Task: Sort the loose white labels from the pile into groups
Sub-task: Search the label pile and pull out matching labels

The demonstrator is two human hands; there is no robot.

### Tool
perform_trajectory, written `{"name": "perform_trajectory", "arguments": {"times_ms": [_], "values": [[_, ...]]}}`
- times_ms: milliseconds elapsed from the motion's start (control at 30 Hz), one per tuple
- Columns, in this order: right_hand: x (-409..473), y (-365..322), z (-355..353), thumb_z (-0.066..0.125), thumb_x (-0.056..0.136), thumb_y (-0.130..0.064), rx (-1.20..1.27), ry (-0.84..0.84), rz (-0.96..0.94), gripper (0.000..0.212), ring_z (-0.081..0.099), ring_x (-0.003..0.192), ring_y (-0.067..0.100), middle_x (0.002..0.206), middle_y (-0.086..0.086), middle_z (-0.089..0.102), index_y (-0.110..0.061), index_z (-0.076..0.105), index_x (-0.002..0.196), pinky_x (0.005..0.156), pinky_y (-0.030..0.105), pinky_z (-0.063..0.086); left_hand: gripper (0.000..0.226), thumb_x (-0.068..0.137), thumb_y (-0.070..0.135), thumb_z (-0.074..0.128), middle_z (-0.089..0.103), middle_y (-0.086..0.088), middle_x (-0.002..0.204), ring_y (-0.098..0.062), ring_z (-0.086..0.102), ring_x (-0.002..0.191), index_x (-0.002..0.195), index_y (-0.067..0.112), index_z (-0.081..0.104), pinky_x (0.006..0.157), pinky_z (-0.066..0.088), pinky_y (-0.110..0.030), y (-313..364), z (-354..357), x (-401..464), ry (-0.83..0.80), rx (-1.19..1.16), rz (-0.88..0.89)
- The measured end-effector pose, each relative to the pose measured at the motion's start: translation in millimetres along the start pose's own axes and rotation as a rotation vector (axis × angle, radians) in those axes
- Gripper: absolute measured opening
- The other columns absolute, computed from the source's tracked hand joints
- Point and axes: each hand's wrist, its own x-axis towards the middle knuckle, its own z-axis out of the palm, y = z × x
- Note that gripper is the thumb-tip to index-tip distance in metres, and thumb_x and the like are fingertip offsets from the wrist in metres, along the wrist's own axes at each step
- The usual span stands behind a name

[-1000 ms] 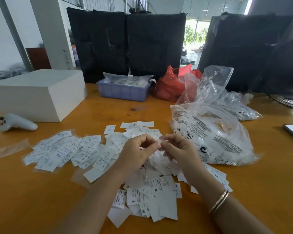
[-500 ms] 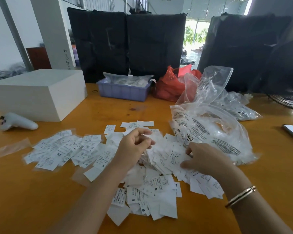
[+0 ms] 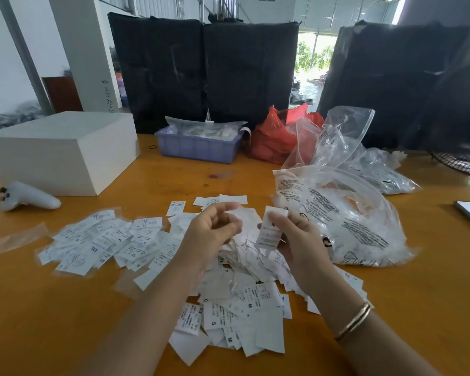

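The right hand (image 3: 296, 234) pinches a small white rectangular paper label (image 3: 270, 229) upright between thumb and fingers, its printed face turned toward the camera, a letter M showing near the top. The left hand (image 3: 209, 232) hovers just beside it with fingers curled; it seems to hold a blurred white slip, though I cannot tell for certain. Both hands sit above the loose heap of white size labels (image 3: 244, 308) on the orange wooden table (image 3: 65, 321), with a flatter spread of white labels marked XL and XXL (image 3: 101, 245) lying to the left.

The step looks like reading a size before grouping it. Doing it well means keeping the label flat and square to the eye, checking the letter (S and XS are easy to confuse), separating any slips stuck together, and laying each one onto its own group well apart from the unsorted heap and the clear printed plastic bag (image 3: 337, 213).
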Motion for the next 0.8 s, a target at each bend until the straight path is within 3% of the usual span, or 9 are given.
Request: {"name": "perform_trajectory", "arguments": {"times_ms": [133, 300, 367, 567, 700, 800], "values": [[-1, -2, 1, 0.067, 0.075, -0.029, 0.145, 0.092, -0.064, 0.009, 0.065, 0.068, 0.007, 0.070, -0.004, 0.066, -0.024, 0.074, 0.074, 0.062, 0.022, 0.054, 0.023, 0.084, 0.014, 0.068, 0.063, 0.022, 0.069, 0.005, 0.059, 0.070, 0.097, 0.032, 0.065, 0.067, 0.047, -0.007, 0, 2, -2, -0.017, 0.191, 0.125], [-3, -9, 2, 0.068, 0.074, -0.025, 0.216, 0.094, -0.102, 0.014, 0.059, 0.068, 0.015, 0.090, 0.008, 0.068, -0.023, 0.073, 0.087, 0.059, 0.024, 0.049, 0.016, 0.084, 0.018, 0.069, 0.069, 0.018, 0.079, 0.006, 0.061, 0.075, 0.083, 0.034, 0.069, 0.064, 0.046, -0.005, -2, 7, -4, -0.021, 0.339, 0.219], [-2, -8, 1, 0.069, 0.076, -0.020, 0.216, 0.126, -0.103, 0.016, 0.060, 0.067, 0.015, 0.088, 0.007, 0.069, -0.022, 0.071, 0.091, 0.056, 0.023, 0.049, 0.017, 0.085, 0.020, 0.068, 0.069, 0.017, 0.080, 0.006, 0.061, 0.076, 0.081, 0.036, 0.066, 0.065, 0.046, -0.005, -4, 9, -5, -0.032, 0.413, 0.246], [1, -5, -2, 0.060, 0.083, 0.006, 0.244, 0.229, -0.181, 0.039, 0.066, 0.069, 0.013, 0.075, 0.003, 0.059, -0.022, 0.061, 0.110, 0.065, 0.025, 0.056, 0.013, 0.083, 0.019, 0.070, 0.073, 0.013, 0.080, -0.001, 0.068, 0.079, 0.084, 0.024, 0.058, 0.069, 0.052, -0.010, -5, 10, -4, -0.001, 0.298, 0.210], [1, -6, -1, 0.060, 0.084, 0.004, 0.146, 0.209, -0.272, 0.043, 0.069, 0.082, 0.017, 0.088, 0.006, 0.062, -0.029, 0.058, 0.111, 0.073, 0.026, 0.056, 0.018, 0.078, 0.019, 0.074, 0.072, 0.008, 0.081, -0.005, 0.068, 0.079, 0.084, 0.029, 0.059, 0.071, 0.055, -0.016, -2, 9, -4, 0.020, 0.265, 0.222], [0, -6, 1, 0.060, 0.086, 0.001, -0.023, 0.184, -0.356, 0.041, 0.070, 0.085, 0.016, 0.095, 0.009, 0.063, -0.031, 0.057, 0.109, 0.071, 0.022, 0.055, 0.018, 0.077, 0.020, 0.074, 0.072, 0.011, 0.079, -0.003, 0.068, 0.077, 0.084, 0.030, 0.060, 0.069, 0.054, -0.014, -1, 8, -4, 0.022, 0.271, 0.236]]}}
